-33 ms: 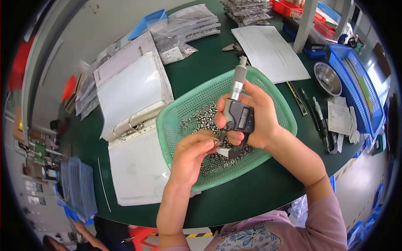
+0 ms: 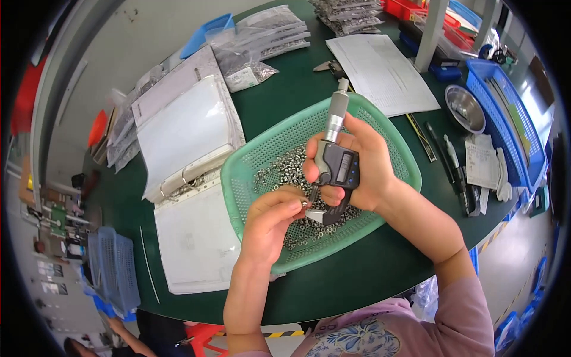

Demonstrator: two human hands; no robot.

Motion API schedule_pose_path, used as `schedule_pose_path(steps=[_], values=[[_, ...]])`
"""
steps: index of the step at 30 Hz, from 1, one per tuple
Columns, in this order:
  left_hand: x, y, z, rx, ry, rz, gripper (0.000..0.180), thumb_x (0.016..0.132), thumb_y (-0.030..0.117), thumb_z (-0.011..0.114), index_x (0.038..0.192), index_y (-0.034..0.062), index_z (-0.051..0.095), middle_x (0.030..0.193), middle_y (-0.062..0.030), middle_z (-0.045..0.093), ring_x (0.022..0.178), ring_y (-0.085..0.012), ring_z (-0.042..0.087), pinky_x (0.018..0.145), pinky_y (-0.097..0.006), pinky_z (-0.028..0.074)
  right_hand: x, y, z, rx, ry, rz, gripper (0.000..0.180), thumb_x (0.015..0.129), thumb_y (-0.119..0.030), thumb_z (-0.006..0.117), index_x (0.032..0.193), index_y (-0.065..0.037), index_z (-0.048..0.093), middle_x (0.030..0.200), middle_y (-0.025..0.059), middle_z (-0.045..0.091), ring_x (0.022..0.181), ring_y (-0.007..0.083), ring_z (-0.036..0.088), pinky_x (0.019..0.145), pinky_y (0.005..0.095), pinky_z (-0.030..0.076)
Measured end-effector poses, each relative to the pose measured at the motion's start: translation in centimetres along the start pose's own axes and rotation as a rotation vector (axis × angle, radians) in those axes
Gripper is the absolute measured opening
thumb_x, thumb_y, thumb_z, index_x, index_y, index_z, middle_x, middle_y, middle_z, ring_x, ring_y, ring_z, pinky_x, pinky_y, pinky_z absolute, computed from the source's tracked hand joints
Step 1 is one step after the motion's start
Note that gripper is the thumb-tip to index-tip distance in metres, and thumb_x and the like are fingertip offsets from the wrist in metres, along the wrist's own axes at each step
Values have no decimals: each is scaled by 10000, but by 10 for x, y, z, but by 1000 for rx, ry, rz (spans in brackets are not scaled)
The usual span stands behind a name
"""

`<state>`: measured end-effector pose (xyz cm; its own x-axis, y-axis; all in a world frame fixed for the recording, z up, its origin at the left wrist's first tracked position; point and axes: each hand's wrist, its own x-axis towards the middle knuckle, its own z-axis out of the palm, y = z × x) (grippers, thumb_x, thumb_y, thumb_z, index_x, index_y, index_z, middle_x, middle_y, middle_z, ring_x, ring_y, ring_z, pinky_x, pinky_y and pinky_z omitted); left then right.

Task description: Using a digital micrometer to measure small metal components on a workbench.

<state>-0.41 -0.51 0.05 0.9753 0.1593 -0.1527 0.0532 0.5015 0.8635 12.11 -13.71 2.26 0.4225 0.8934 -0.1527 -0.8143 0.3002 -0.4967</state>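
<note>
the left hand (image 2: pixel 270 217) pinches a small metal part (image 2: pixel 305 203) close beside the micrometer (image 2: pixel 340 163) that the curled right hand (image 2: pixel 373 157) grips, green basket (image 2: pixel 285 263) beneath both; measuring seems underway, and the next move likely calls for steady alignment.

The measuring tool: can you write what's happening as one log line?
right hand: holding micrometer | left hand: pinching small metal part | underneath: green basket with metal pieces

small metal part (image 2: pixel 305 203) mostly hidden in left hand (image 2: pixel 270 221), micrometer display (image 2: pixel 343 168) unreadably small
</note>
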Motion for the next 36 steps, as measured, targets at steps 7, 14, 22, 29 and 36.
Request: schedule_pose_path(steps=[7,14,22,29,36], values=[[-6,1,-1,21,-23,10,120,752,69,538,773,-33,596,846,-88,545,789,-149,493,723,-268,372,-2,3,3,-28,-11,6,602,835,-544,261,842,3,512,682,156,575,398,189,465,356,273,380],[-6,2,-2,62,-54,10,103,750,53,536,761,-35,588,840,-90,540,804,-163,511,743,-277,388,-2,4,6,-109,-23,-4,636,805,-594,300,793,-1,530,646,150,574,387,176,464,340,259,378],[-7,3,-1,82,-69,25,102,756,43,532,770,-37,594,847,-95,540,797,-162,519,742,-269,392,-5,4,7,-50,-83,-6,628,809,-575,317,784,13,536,628,135,578,389,162,470,351,244,377],[-6,3,-2,93,-88,20,119,756,42,526,778,-53,594,846,-93,540,798,-160,518,742,-272,391,-2,7,6,-128,-9,-26,690,804,-613,250,773,18,528,620,151,558,345,169,401,315,244,321],[-8,4,1,136,-83,-1,151,751,53,524,796,-68,602,851,-91,546,816,-169,522,769,-280,386,-4,6,9,-197,-29,-22,761,777,-671,224,769,24,533,623,158,559,350,170,412,317,247,330]])
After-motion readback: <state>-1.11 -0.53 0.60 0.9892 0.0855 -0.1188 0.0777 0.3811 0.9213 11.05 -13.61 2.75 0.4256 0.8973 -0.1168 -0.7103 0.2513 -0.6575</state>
